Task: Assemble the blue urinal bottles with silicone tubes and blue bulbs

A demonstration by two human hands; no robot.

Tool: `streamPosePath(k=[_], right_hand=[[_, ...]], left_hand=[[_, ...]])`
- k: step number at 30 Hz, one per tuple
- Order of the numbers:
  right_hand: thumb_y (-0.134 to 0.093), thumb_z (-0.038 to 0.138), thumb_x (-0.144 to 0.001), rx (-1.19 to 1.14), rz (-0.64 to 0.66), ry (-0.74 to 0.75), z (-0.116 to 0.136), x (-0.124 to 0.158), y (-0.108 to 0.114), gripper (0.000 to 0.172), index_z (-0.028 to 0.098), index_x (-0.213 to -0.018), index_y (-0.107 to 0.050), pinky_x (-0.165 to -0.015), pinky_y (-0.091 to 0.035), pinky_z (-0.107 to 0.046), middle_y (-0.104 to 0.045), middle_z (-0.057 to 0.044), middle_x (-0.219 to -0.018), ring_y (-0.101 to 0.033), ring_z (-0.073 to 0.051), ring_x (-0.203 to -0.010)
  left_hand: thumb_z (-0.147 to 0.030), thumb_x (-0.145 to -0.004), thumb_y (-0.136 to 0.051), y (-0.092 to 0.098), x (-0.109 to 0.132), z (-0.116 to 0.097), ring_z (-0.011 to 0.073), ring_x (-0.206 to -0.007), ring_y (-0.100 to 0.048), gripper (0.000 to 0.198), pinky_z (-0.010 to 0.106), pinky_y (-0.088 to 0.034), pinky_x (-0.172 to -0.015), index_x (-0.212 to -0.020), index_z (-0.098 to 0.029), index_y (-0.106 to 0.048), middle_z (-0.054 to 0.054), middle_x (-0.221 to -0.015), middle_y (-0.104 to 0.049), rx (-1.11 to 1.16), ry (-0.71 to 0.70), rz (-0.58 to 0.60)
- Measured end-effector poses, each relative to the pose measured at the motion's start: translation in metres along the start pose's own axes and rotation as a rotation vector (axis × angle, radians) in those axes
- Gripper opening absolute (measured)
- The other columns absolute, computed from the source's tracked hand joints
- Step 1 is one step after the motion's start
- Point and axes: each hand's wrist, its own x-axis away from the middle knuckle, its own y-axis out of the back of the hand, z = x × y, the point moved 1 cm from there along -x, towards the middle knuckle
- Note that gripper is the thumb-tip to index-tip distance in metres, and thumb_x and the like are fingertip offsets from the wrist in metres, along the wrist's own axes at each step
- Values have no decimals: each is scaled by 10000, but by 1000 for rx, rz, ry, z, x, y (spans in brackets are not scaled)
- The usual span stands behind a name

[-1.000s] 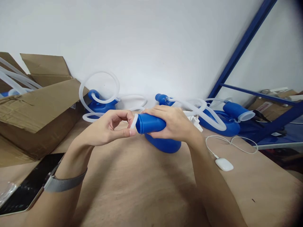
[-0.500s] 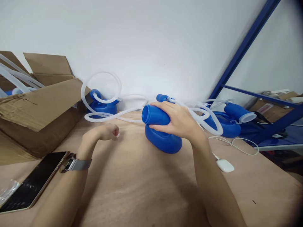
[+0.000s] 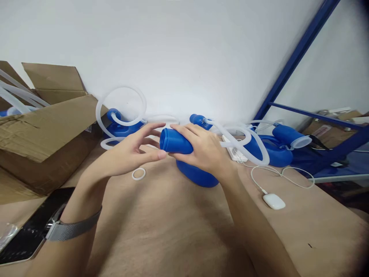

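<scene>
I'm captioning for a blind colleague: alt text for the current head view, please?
The right hand grips a blue cylinder, while the left hand spreads its fingers by the open end. A white ring lies on the table, with a cardboard box at left.

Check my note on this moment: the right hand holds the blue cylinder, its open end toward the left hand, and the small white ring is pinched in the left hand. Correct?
Not quite: the small white ring lies on the table, as the head view shows, not in the left hand. The right hand does hold the blue cylinder, open end toward the left hand.
</scene>
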Motion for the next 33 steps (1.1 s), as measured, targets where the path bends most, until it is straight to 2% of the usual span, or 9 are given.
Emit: streamPosePath(k=[3,6,9,12,14,16,19,22,33], right_hand=[[-725,414,-949,-24,-61,76,7,-2,-9,561,242,-1464,-585,-1010,-517,-473,-693,-118,-1350,-640,-327,-1210],[-799,551,-870,-50,-271,22,14,-3,-4,534,248,-1287,-659,-1097,-447,-550,-696,-110,-1293,-587,-354,-1249],[-773,603,-874,-234,-456,-89,15,0,15,394,230,-959,-682,-908,-523,-440,-714,-56,-955,-650,-262,-949],[-643,573,-982,-466,-227,-210,10,1,26,430,210,-752,-646,-688,-486,-318,-652,0,-696,-605,-163,-674],[-603,576,-1007,-559,-10,-295,5,0,21,453,198,-770,-678,-662,-467,-291,-690,-5,-711,-633,-155,-685],[-557,592,-1026,-679,54,-372,-2,-3,7,455,190,-878,-709,-674,-484,-279,-755,-37,-853,-689,-169,-776],[-475,616,-1049,-956,17,-415,-13,-8,-14,499,175,-989,-702,-639,-513,-270,-775,-85,-981,-732,-186,-832],[-600,589,-999,-1089,-8,-340,-18,-10,-25,426,179,-1063,-701,-613,-521,-255,-767,-83,-985,-735,-187,-842],[-580,457,-1032,-1077,-177,-274,-25,-9,-43,280,220,-1104,-711,-631,-540,-251,-771,-64,-1117,-753,-182,-927]], left_hand=[[-548,-799,-833,-11,-2,-8,284,-1093,-710,715,344,-652,-777,-1416,-262,-611,110,-1427,-644,-65,-35,-168],[-552,-764,-838,-8,-5,-9,255,-930,-732,566,356,-640,-791,-1189,-196,-727,77,-1135,-753,-89,20,-359],[-521,-785,-812,6,-4,-6,233,-856,-709,452,353,-638,-734,-1052,-163,-743,51,-968,-746,32,83,-587],[-472,-858,-743,19,-2,-1,187,-777,-648,329,337,-632,-673,-923,-150,-711,19,-825,-669,219,90,-739],[-451,-872,-719,23,-2,1,156,-707,-595,291,309,-610,-621,-845,-163,-686,1,-754,-605,278,103,-768],[-435,-856,-727,23,-1,1,140,-680,-567,273,279,-590,-579,-819,-169,-684,-2,-745,-583,286,116,-766],[-413,-815,-768,22,-1,1,152,-722,-602,268,267,-606,-568,-877,-156,-724,12,-796,-617,270,143,-742],[-431,-809,-782,21,-1,1,164,-745,-630,299,265,-619,-567,-886,-144,-739,25,-813,-633,280,149,-737],[-452,-831,-798,21,-1,3,191,-816,-644,272,296,-654,-627,-866,-184,-779,50,-894,-666,322,140,-640]])
